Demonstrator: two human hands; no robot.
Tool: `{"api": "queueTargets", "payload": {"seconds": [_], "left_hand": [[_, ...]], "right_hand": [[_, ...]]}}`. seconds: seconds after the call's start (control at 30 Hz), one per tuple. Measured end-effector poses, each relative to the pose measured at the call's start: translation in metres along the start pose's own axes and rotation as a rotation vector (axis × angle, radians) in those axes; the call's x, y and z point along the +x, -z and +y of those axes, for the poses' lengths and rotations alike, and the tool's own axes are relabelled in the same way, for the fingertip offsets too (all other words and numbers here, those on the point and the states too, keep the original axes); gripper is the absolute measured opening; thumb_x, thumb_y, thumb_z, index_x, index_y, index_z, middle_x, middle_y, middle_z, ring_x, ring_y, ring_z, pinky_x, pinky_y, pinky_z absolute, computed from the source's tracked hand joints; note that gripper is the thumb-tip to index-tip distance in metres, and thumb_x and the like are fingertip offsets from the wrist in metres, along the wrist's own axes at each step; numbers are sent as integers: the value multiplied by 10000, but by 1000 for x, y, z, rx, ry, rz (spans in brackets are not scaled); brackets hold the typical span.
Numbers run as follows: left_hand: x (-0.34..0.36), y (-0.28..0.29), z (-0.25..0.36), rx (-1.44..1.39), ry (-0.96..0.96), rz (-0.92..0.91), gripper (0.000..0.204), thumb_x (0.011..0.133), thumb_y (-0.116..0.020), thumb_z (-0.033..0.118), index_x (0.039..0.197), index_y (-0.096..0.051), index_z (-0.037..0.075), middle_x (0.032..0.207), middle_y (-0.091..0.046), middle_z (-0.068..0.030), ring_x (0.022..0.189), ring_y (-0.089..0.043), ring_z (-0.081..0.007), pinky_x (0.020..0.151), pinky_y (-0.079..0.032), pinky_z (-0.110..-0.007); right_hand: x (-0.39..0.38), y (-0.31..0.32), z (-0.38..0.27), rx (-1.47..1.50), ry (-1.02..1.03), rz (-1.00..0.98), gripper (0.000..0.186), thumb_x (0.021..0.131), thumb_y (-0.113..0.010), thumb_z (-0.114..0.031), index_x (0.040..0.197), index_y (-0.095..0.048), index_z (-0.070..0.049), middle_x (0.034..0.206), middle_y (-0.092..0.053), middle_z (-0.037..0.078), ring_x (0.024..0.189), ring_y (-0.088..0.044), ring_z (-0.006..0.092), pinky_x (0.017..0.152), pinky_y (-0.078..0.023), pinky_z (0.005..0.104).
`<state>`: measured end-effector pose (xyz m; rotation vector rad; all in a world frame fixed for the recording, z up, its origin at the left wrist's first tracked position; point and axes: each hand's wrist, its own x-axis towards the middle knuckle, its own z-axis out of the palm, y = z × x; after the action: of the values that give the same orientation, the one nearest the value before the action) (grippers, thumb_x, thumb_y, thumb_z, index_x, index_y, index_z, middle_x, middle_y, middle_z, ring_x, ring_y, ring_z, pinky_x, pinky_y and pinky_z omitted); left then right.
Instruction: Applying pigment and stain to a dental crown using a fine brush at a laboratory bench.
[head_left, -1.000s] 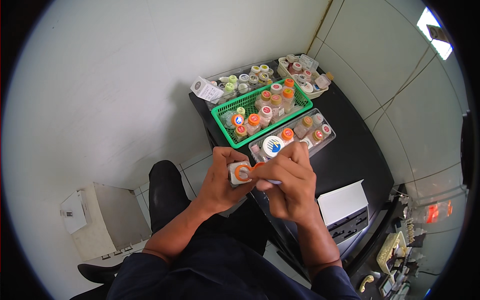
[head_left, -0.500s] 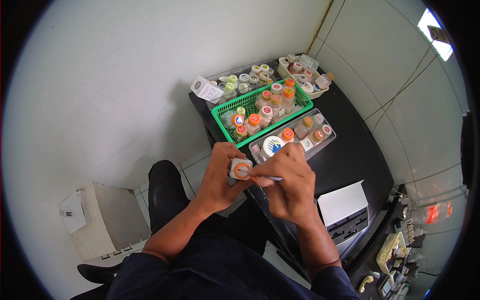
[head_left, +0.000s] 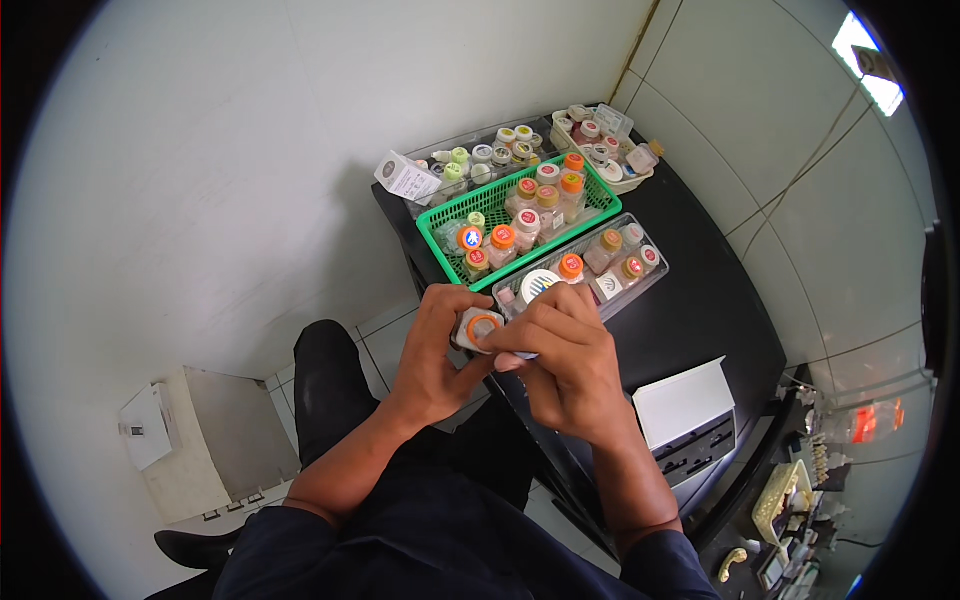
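Note:
My left hand (head_left: 428, 360) is wrapped round a small clear jar (head_left: 480, 329) with an orange ring at its mouth and pale contents, held tilted in front of the table edge. My right hand (head_left: 572, 365) is closed in a pinch right at the jar's mouth. Between its fingers shows a bit of a slim pale tool (head_left: 529, 355); the rest is hidden by the fingers. Just beyond my right hand, a large white-lidded jar (head_left: 541, 286) stands in a clear plastic tray (head_left: 640, 288) with several smaller jars.
A green basket (head_left: 432, 243) of jars with orange, red and gold lids lies behind the tray on the black table (head_left: 690, 290). Further back are more small jars and a cream basket (head_left: 630, 186). An open white box (head_left: 685, 405) with a dark insert sits at the right.
My right fingers have moved left and closer over the jar's mouth, hiding most of the slim pale tool. My left hand still holds the jar, slightly more tilted.

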<state>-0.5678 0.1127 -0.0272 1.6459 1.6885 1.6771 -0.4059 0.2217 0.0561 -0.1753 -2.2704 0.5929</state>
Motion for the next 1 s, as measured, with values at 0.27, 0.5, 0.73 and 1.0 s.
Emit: {"api": "queueTargets", "payload": {"seconds": [0.27,0.5,0.73,1.0], "left_hand": [[-5,-8,1,-37,102,-16,639,832,-970,201,1252,-516,38,1169,-638,-115,1006,-666,-254,867,-553,-389],[-8,-10,8,-150,298,-41,636,870,-951,180,1220,-442,27,1211,-676,-171,1025,-746,-272,878,-603,-393],[-7,-7,6,-81,178,-70,719,897,-917,201,1389,-426,16,1278,-634,-149,1129,-669,-224,965,-549,-369],[-4,-6,1,-19,36,-116,620,892,-798,4,1439,-505,-9,1303,-561,-188,1211,-632,-342,1021,-515,-415]], "right_hand": [[-2,-1,-1,-30,-9,-35,227,766,-768,26,946,-744,-110,844,-654,15,848,-554,263,809,-395,401],[-3,-3,0,-25,0,49,276,718,-754,45,945,-744,-110,870,-660,24,817,-549,264,771,-391,402],[-4,-6,2,-26,-36,45,235,764,-780,24,959,-731,-97,859,-649,34,769,-531,268,758,-389,397],[2,8,-3,-6,-47,75,123,882,-787,-29,986,-758,-88,815,-652,47,763,-557,273,783,-412,405]]}}
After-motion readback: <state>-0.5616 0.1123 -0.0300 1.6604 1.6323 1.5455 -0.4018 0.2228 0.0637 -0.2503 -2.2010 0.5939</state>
